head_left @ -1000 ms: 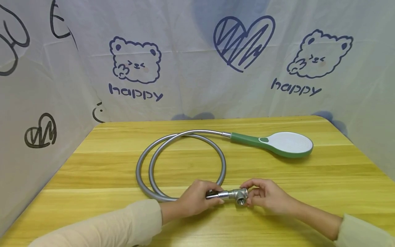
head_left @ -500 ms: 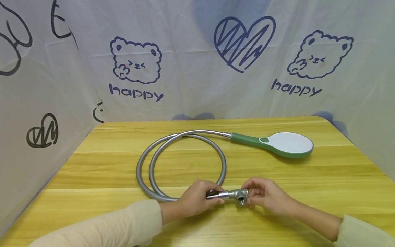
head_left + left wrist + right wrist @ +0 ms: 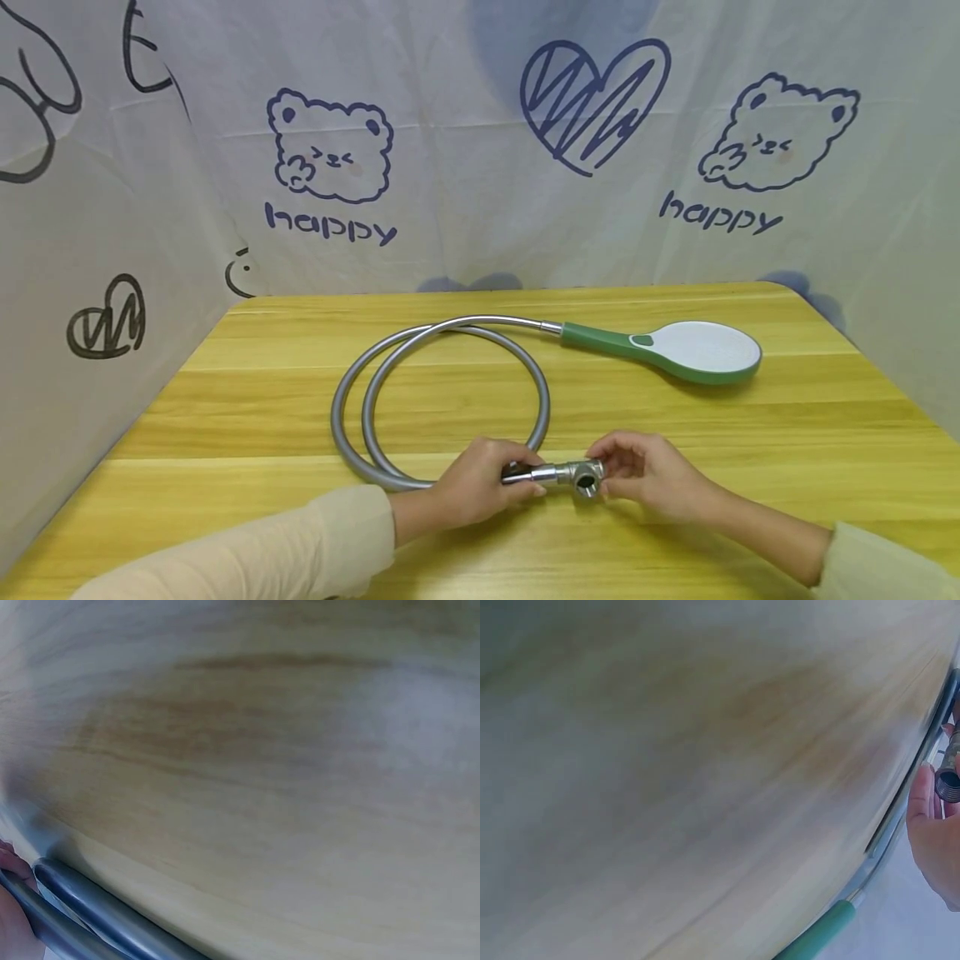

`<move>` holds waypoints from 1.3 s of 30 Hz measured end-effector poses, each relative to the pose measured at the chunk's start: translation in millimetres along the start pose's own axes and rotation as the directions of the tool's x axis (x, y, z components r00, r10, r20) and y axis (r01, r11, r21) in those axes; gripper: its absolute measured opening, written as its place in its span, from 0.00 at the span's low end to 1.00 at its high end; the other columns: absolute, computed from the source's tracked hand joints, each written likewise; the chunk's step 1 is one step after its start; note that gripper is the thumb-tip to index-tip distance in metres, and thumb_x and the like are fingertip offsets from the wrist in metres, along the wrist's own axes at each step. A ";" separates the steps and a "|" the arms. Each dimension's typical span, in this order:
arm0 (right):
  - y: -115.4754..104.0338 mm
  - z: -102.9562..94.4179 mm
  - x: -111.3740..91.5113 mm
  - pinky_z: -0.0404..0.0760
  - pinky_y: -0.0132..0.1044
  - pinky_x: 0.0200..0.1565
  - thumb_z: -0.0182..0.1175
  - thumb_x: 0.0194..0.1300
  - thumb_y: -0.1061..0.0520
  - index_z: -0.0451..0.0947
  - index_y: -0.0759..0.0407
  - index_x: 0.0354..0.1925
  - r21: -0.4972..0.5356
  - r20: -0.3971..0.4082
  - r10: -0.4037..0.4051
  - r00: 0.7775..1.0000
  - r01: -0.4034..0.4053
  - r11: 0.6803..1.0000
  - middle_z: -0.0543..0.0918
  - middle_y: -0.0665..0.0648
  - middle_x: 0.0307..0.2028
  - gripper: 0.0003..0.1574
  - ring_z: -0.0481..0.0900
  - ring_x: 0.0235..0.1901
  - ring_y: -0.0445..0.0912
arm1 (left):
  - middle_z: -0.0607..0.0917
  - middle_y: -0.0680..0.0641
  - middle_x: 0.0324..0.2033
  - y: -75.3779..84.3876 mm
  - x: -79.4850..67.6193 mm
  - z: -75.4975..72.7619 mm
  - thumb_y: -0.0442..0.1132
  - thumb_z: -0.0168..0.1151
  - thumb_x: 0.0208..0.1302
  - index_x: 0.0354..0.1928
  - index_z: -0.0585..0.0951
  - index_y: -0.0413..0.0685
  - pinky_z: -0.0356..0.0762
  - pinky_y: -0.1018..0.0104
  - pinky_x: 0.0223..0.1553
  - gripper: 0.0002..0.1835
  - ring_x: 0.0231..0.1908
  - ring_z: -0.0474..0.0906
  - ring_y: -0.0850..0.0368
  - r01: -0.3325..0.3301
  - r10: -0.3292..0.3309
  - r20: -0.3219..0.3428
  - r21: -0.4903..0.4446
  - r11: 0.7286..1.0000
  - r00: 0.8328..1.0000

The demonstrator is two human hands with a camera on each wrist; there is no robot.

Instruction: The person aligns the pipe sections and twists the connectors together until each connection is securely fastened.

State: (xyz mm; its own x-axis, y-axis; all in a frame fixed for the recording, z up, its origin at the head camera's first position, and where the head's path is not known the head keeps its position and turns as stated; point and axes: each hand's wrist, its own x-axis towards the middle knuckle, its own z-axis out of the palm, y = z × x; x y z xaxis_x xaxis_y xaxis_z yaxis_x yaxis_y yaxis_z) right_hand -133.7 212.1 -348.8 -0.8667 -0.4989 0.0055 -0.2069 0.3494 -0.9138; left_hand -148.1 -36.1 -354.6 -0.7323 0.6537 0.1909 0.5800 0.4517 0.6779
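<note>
Near the front of the table, my left hand (image 3: pixel 480 483) grips the end of a grey shower hose (image 3: pixel 337 412) just behind its chrome connector (image 3: pixel 544 473). A metal tee pipe fitting (image 3: pixel 587 479) sits on that connector, one round opening facing the front. My right hand (image 3: pixel 656 477) pinches the tee's far end between thumb and fingers. In the right wrist view the tee's threaded mouth (image 3: pixel 949 780) shows at the fingers. Only part of the left hand (image 3: pixel 15 922) appears in the left wrist view, beside two runs of hose (image 3: pixel 112 907).
The hose loops over the wooden table (image 3: pixel 262 383) and runs to a green and white shower head (image 3: pixel 708 346) lying at the back right. White cloth (image 3: pixel 465 200) with drawings hangs behind the table and along its sides.
The tee has turned slightly, so its front opening shows more. My right fingers have shifted a little around it; the left hand, hose and shower head stay put.
</note>
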 end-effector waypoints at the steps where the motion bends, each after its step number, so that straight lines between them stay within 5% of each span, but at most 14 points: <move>1: 0.0 -0.2 0.0 0.79 0.29 0.36 0.63 0.55 0.66 0.73 0.76 0.46 0.008 0.003 0.004 1.000 -0.004 1.000 0.80 0.66 0.37 0.21 0.78 0.33 0.35 | 0.85 0.49 0.28 0.1 -0.1 -0.1 0.38 0.67 0.55 0.37 0.84 0.43 0.67 0.81 0.25 0.09 0.23 0.67 0.72 -0.002 0.002 0.000 0.001 1.000 1.000; 10: 2.8 -0.9 0.2 0.82 0.34 0.37 0.57 0.61 0.66 0.67 0.83 0.47 0.148 0.057 -0.010 0.998 0.002 0.989 0.79 0.72 0.38 0.21 0.81 0.34 0.38 | 0.85 0.49 0.27 0.4 -0.5 -0.4 0.38 0.67 0.54 0.37 0.84 0.42 0.67 0.81 0.23 0.09 0.21 0.66 0.74 -0.007 0.007 -0.011 0.000 1.000 1.000; 19: 3.4 0.2 1.1 0.83 0.37 0.33 0.52 0.67 0.62 0.67 0.83 0.48 0.140 0.057 -0.002 0.998 -0.006 0.990 0.79 0.67 0.33 0.22 0.82 0.29 0.41 | 0.86 0.48 0.29 0.0 -0.1 0.5 0.38 0.67 0.55 0.38 0.84 0.42 0.68 0.81 0.24 0.09 0.22 0.67 0.74 0.005 -0.005 -0.011 -0.007 1.000 1.000; 29: 2.5 1.4 2.8 0.82 0.32 0.34 0.61 0.58 0.66 0.63 0.82 0.48 0.185 0.070 0.015 0.997 -0.028 0.982 0.77 0.59 0.34 0.25 0.79 0.31 0.39 | 0.86 0.49 0.29 -0.7 0.3 0.2 0.38 0.67 0.55 0.37 0.84 0.42 0.69 0.81 0.25 0.09 0.22 0.68 0.74 0.011 -0.011 0.000 -0.013 1.000 1.000; 39: 4.8 0.0 2.3 0.80 0.30 0.33 0.62 0.59 0.60 0.72 0.76 0.44 -0.003 0.014 -0.034 0.999 0.034 0.999 0.80 0.65 0.35 0.21 0.78 0.31 0.35 | 0.85 0.48 0.28 -0.8 0.4 0.6 0.38 0.67 0.55 0.38 0.84 0.42 0.68 0.81 0.23 0.10 0.21 0.67 0.74 0.002 -0.002 -0.006 -0.020 1.000 1.000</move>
State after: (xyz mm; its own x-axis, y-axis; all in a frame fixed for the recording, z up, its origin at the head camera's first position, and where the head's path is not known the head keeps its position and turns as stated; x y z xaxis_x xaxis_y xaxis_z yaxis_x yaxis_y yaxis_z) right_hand -136.6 212.6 -353.1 -0.8525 -0.5218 0.0308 -0.2377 0.3345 -0.9119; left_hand -148.6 -35.9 -355.5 -0.7357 0.6491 0.1934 0.5711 0.4411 0.6923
